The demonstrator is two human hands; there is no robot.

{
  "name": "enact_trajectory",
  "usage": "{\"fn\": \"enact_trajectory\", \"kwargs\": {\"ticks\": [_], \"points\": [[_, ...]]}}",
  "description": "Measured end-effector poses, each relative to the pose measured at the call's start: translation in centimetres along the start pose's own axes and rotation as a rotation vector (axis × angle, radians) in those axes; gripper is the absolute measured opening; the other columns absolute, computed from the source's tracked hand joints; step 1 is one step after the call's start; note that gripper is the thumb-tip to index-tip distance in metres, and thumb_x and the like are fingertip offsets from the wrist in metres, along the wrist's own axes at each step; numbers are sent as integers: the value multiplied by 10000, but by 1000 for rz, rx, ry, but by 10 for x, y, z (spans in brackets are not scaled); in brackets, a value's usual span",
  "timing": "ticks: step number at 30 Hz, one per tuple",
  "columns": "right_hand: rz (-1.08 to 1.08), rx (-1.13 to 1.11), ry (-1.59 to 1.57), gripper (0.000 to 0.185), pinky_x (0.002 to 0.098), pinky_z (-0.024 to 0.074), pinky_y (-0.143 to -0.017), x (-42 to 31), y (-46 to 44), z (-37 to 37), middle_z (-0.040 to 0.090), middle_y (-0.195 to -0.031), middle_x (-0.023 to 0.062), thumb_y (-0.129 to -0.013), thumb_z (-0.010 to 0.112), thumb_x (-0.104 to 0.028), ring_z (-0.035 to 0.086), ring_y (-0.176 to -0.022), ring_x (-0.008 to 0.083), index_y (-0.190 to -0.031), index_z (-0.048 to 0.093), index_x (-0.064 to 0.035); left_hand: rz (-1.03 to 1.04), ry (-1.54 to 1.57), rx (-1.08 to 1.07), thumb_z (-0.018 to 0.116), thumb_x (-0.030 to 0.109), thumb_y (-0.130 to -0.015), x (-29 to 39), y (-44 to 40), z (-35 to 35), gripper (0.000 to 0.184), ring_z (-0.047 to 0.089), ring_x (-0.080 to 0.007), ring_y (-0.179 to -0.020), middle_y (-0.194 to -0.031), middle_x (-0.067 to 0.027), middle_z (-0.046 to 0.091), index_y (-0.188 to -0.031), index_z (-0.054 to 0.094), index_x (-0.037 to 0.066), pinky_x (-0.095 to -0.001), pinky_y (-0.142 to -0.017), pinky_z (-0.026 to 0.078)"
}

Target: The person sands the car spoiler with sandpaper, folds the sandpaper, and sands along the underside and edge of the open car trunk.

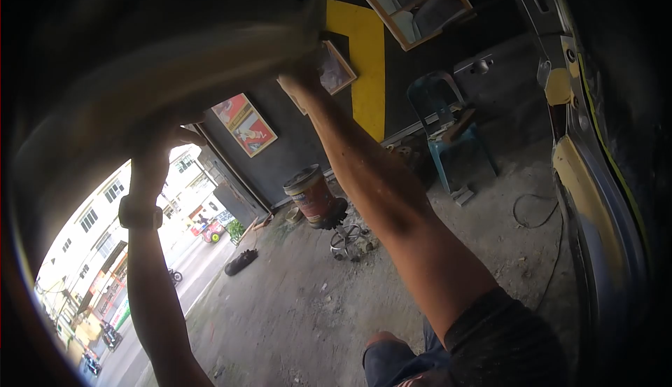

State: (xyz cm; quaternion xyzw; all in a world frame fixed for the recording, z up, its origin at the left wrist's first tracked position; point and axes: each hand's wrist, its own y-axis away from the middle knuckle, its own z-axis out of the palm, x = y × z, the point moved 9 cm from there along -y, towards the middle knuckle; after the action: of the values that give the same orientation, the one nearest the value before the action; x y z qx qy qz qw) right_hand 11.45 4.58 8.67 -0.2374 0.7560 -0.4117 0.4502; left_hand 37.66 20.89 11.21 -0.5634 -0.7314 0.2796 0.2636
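Note:
Both my arms reach up to a large dark curved panel (175, 58) that fills the top left of the head view. My left hand (164, 145), with a dark watch (140, 213) on the wrist, is raised against the panel's lower side. Some of its fingers show against the light, and the rest are lost in shadow. Higher up and to the right, my right hand (299, 86) is at the panel's lower edge, its fingers bent and mostly hidden. What either hand holds, if anything, cannot be made out.
A teal plastic chair (441, 152) bears some objects near the dark wall. A bucket (311, 194) and a wheeled base (348, 242) stand on the concrete floor (294, 303). A vehicle body frame (584, 170) rises at the right, and a cable (553, 268) lies beside it.

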Motion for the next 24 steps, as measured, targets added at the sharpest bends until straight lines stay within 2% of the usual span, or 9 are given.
{"fn": "enact_trajectory", "kwargs": {"ticks": [3,5,8,12,13,15,17,22,24], "points": [[107,1181,728,475,467,441,-1063,-16,39,16,505,-1409,271,-958,520,-130,490,-1320,389,-1406,464,19,-6,12,-4,434,418,-1064,2,-1,-1,472,723,-205,-841,-1091,-155,711,-1182,636,7,-394,-845,558],[65,1181,717,445,469,410,-1087,-23,58,-8,523,-1385,284,-962,501,-129,483,-1324,397,-1376,495,34,20,-54,6,436,421,-1063,1,-1,-3,477,723,-208,-842,-1092,-157,711,-1180,635,4,-394,-844,558],[77,47,-51,777,556,2,-1216,-7,7,2,19,-1617,295,-877,445,-39,-70,-1507,440,-1552,75,60,28,-91,-7,437,419,-1062,2,4,-2,478,723,-216,-843,-1094,-162,709,-1177,634,-1,-394,-841,557],[114,1044,653,531,434,271,-1177,-24,52,12,392,-1491,290,-910,482,-35,323,-1428,398,-1435,438,33,5,-6,6,440,415,-1060,5,0,0,473,724,-228,-841,-1096,-169,710,-1174,635,0,-395,-834,557],[-30,470,121,757,557,107,-1211,9,9,6,53,-1584,360,-902,497,-79,-21,-1488,497,-1551,130,47,-6,-8,-5,440,415,-1060,3,3,2,473,724,-228,-841,-1096,-169,710,-1174,635,0,-395,-834,557],[-93,179,-221,754,560,73,-1214,-2,1,-1,30,-1588,354,-913,488,-88,-56,-1486,497,-1553,115,49,4,-59,42,438,429,-1056,3,4,-1,481,725,-228,-836,-1091,-165,712,-1177,638,8,-400,-832,554],[286,805,369,652,584,330,-1123,-21,43,6,210,-1595,258,-999,497,-248,251,-1454,446,-1542,225,-12,-3,-29,27,434,437,-1056,1,0,-3,487,726,-228,-838,-1089,-161,713,-1177,639,12,-403,-833,552],[-124,107,-263,778,568,341,-1126,7,0,0,131,-1593,313,-957,545,-214,202,-1448,514,-1559,111,21,2,-53,49,424,429,-1058,7,5,0,477,723,-223,-842,-1098,-149,709,-1174,641,20,-408,-843,546],[1,640,268,616,501,397,-1090,-7,13,15,309,-1515,274,-967,529,-185,334,-1394,440,-1492,277,15,-7,-14,44,428,430,-1056,5,3,-3,477,722,-223,-839,-1100,-150,708,-1175,641,20,-411,-843,547]]}}
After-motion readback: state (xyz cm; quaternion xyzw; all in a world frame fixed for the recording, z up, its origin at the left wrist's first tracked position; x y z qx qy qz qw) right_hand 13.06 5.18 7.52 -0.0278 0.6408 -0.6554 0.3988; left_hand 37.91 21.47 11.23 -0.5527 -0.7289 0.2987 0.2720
